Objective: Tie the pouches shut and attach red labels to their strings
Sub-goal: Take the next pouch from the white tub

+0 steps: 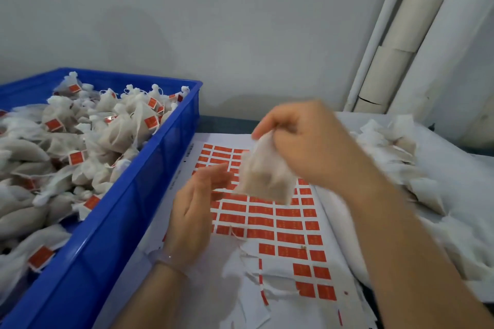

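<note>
A white mesh pouch [263, 179] with brownish filling hangs in the air over a sheet of red labels [288, 224]. My right hand [302, 139] pinches its gathered top from above. Just left of the pouch, my left hand [195, 205] is raised with straight, relaxed fingers and holds nothing; whether it touches the pouch is blurred. The label sheet lies flat on the table, with several labels peeled off near its lower left and torn backing paper there.
A blue crate [139, 195] on the left is filled with tied pouches [80, 147] carrying red labels. A heap of untied white pouches [417, 168] lies on white cloth at the right. A grey wall and pale pipes [395, 35] stand behind.
</note>
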The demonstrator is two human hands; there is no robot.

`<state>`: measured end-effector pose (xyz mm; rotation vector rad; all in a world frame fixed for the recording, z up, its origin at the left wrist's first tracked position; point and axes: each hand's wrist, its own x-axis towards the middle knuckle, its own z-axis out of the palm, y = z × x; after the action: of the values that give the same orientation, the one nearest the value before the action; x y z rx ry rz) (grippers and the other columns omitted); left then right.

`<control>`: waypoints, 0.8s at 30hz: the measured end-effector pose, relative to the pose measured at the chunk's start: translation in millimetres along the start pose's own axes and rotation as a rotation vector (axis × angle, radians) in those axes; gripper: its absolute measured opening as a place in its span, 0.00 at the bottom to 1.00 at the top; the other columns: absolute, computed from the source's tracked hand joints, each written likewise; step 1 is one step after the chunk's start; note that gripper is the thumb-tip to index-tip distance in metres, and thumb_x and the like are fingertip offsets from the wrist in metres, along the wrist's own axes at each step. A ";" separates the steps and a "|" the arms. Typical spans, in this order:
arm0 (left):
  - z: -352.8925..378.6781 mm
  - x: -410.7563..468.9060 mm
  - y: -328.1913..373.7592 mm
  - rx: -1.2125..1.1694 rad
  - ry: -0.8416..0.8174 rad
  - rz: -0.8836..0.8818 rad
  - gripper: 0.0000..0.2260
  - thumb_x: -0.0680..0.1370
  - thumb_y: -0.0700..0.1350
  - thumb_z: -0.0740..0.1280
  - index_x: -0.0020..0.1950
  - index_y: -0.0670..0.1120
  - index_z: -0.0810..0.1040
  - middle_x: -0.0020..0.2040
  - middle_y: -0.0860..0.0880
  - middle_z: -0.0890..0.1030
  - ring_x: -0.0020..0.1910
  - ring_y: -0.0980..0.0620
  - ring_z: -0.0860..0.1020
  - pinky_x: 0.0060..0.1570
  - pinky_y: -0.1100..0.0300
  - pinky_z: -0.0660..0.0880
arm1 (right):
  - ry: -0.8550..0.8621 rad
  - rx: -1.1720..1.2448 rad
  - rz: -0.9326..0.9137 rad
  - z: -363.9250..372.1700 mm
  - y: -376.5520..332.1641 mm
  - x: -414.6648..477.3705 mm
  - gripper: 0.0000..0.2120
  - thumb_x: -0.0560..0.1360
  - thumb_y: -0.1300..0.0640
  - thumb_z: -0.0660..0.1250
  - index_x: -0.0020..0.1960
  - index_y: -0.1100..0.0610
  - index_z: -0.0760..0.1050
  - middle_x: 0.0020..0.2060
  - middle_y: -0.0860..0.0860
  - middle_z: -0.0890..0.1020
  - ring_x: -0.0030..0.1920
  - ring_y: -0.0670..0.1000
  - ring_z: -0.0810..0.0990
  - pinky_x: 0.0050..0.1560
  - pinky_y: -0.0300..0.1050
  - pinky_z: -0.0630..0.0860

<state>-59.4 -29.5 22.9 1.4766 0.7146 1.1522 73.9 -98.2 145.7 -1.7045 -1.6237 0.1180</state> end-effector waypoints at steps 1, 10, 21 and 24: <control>-1.3 1.5 -0.7 -0.042 0.023 0.000 0.27 0.71 0.69 0.51 0.53 0.55 0.78 0.48 0.61 0.83 0.47 0.59 0.82 0.39 0.70 0.76 | -0.041 0.035 0.036 16.5 3.0 -5.9 0.16 0.78 0.63 0.59 0.39 0.44 0.74 0.36 0.38 0.74 0.37 0.36 0.74 0.34 0.24 0.69; 1.2 2.9 -11.0 0.259 -0.160 0.051 0.06 0.73 0.50 0.68 0.49 0.58 0.78 0.43 0.65 0.81 0.47 0.66 0.78 0.40 0.75 0.74 | 0.124 0.403 0.281 107.6 54.8 -46.4 0.13 0.78 0.60 0.61 0.41 0.43 0.74 0.40 0.37 0.78 0.46 0.35 0.77 0.38 0.22 0.72; -6.2 4.3 -9.8 0.208 0.012 -0.021 0.07 0.73 0.43 0.69 0.44 0.56 0.80 0.41 0.59 0.82 0.42 0.61 0.81 0.38 0.71 0.77 | 0.271 0.495 0.254 113.8 61.1 -55.0 0.09 0.78 0.55 0.62 0.44 0.42 0.74 0.42 0.26 0.76 0.51 0.27 0.71 0.36 0.20 0.69; -5.3 2.9 -6.4 0.196 -0.015 -0.031 0.08 0.73 0.41 0.68 0.47 0.53 0.81 0.41 0.58 0.83 0.42 0.59 0.82 0.41 0.69 0.78 | 0.220 0.533 0.233 112.1 58.6 -55.0 0.05 0.74 0.43 0.61 0.47 0.38 0.74 0.46 0.27 0.76 0.52 0.27 0.71 0.39 0.20 0.69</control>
<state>-62.3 -23.4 17.3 1.6291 0.8569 1.0705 50.0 -90.2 10.0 -1.4214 -1.1015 0.4224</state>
